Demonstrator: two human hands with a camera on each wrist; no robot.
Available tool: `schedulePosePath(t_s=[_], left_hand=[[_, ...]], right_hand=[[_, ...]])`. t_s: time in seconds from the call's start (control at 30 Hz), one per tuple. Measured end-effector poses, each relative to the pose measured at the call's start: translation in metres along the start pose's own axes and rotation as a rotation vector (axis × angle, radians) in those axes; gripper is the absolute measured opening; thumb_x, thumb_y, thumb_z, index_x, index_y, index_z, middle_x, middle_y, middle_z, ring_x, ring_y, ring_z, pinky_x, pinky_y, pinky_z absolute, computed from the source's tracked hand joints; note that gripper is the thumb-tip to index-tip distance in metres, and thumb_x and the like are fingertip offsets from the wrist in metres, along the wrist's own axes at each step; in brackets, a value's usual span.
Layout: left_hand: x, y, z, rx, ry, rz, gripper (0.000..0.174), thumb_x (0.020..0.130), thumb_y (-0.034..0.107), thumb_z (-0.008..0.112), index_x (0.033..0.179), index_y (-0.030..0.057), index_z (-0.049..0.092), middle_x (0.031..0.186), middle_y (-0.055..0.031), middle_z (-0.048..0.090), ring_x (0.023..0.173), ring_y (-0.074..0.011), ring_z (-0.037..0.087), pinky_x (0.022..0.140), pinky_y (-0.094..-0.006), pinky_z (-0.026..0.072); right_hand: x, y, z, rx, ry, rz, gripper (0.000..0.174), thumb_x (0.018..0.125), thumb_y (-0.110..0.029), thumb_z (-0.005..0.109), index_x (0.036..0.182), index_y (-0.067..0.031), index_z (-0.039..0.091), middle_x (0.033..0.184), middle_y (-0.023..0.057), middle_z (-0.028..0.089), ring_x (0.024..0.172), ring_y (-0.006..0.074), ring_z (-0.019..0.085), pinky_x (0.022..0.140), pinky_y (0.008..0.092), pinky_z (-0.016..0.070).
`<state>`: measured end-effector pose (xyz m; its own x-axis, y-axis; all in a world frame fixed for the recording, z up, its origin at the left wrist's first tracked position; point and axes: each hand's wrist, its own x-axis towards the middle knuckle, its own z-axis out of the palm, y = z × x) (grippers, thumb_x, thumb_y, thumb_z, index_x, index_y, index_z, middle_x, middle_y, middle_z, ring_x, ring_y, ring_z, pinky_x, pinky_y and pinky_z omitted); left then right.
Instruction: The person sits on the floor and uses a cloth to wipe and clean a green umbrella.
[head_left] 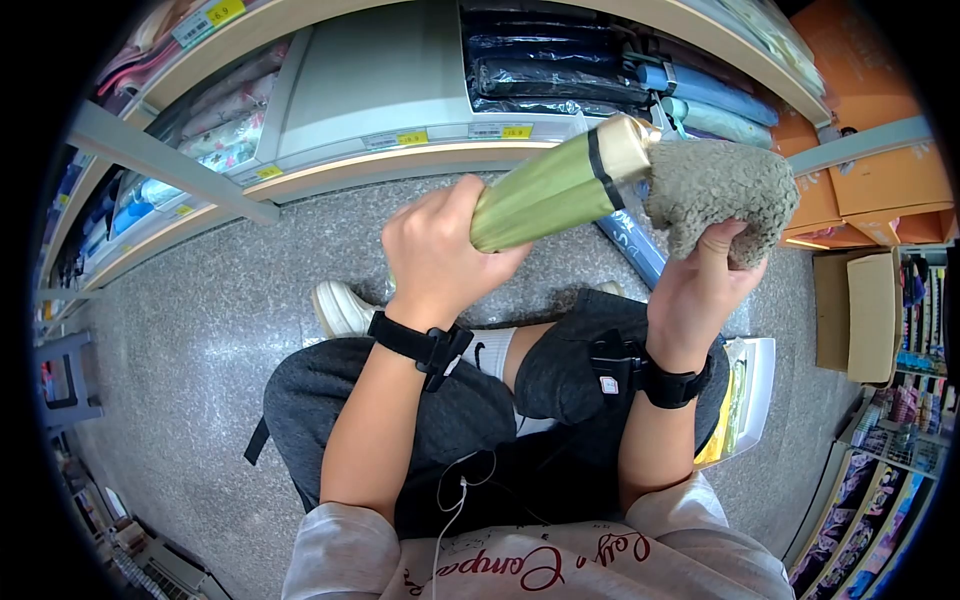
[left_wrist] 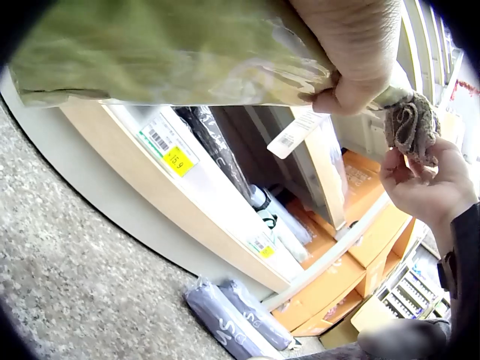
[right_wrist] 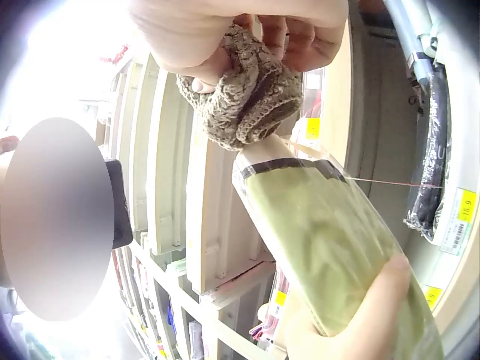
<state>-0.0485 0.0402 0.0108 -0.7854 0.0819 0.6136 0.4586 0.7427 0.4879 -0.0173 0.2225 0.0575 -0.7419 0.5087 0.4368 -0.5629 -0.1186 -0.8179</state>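
In the head view my left hand (head_left: 440, 245) grips the lower part of a green folded umbrella (head_left: 545, 195) in a clear plastic sleeve. It tilts up to the right, with a black band and a cream end at its top. My right hand (head_left: 700, 300) holds a fuzzy grey cloth (head_left: 725, 190), thumb in front, right at that cream end. From the right wrist view, the bunched cloth (right_wrist: 244, 90) overlaps the umbrella's tip, and a thin thread runs off to the side. The left wrist view shows the cloth's rolled folds between the right hand's fingers.
Shelves with price tags stand ahead, holding dark wrapped packages (head_left: 545, 75) and blue ones (head_left: 700, 85). Blue-grey wrapped packages (left_wrist: 232, 322) lie on the speckled floor. A white box (head_left: 755, 395) sits by my right knee. Orange cartons (head_left: 875, 190) are at the right.
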Motion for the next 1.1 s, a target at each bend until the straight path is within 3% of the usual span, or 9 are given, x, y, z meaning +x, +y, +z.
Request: schedulePosePath(t_s=[0.37,0.57,0.67,0.9,1.0,1.1], left_hand=[[0.000,-0.003,-0.002,-0.104,0.018,0.146,0.033,0.051,0.026,0.075,0.072,0.0082,0.057,0.061,-0.0076,0.058,0.054,-0.0242,0.059,0.051,-0.0316,0.0453],[0.001,-0.001,-0.001,-0.158,0.006,0.225,0.032,0.048,0.025,0.073,0.069,0.0076,0.056,0.060,-0.0076,0.055,0.054,-0.0252,0.057,0.051,-0.0320,0.0425],[0.001,-0.001,-0.003,-0.129,-0.011,0.226,0.032,0.049,0.025,0.072,0.070,0.0075,0.055,0.060,-0.0072,0.055,0.054,-0.0254,0.056,0.050,-0.0320,0.0416],[0.002,-0.004,-0.008,0.002,-0.049,0.231,0.032,0.046,0.022,0.070,0.072,0.0083,0.056,0.063,-0.0067,0.056,0.058,-0.0243,0.057,0.052,-0.0317,0.0414],[0.005,-0.003,-0.008,0.031,-0.002,0.243,0.028,0.048,0.020,0.068,0.069,0.0104,0.055,0.060,-0.0031,0.054,0.056,-0.0200,0.055,0.049,-0.0302,0.0380],[0.005,-0.003,-0.009,0.046,0.059,0.244,0.028,0.047,0.020,0.068,0.071,0.0110,0.056,0.060,-0.0014,0.054,0.055,-0.0176,0.054,0.048,-0.0291,0.0363]], right_hand=[[0.003,-0.008,-0.003,0.105,0.060,0.197,0.036,0.089,-0.020,0.059,0.116,-0.0012,0.044,0.110,0.0096,0.054,0.100,0.0174,0.053,0.089,0.0342,0.0410],[0.005,-0.011,-0.003,0.223,-0.002,0.297,0.034,0.090,-0.020,0.056,0.115,-0.0013,0.044,0.112,0.0115,0.054,0.104,0.0200,0.054,0.090,0.0363,0.0422],[0.008,-0.011,-0.009,0.066,-0.085,0.315,0.043,0.094,-0.026,0.048,0.127,-0.0033,0.034,0.123,0.0114,0.049,0.111,0.0236,0.052,0.094,0.0410,0.0421],[0.009,-0.018,-0.016,0.035,-0.086,0.256,0.050,0.089,-0.026,0.056,0.129,-0.0047,0.034,0.126,0.0112,0.045,0.117,0.0257,0.044,0.096,0.0448,0.0367],[0.011,-0.016,-0.026,0.149,-0.158,0.172,0.053,0.083,-0.021,0.066,0.124,0.0017,0.040,0.118,0.0126,0.052,0.108,0.0227,0.051,0.093,0.0368,0.0389],[0.011,-0.018,-0.031,0.127,-0.187,0.150,0.062,0.078,-0.020,0.071,0.126,0.0019,0.038,0.120,0.0125,0.051,0.110,0.0244,0.050,0.095,0.0377,0.0372]])
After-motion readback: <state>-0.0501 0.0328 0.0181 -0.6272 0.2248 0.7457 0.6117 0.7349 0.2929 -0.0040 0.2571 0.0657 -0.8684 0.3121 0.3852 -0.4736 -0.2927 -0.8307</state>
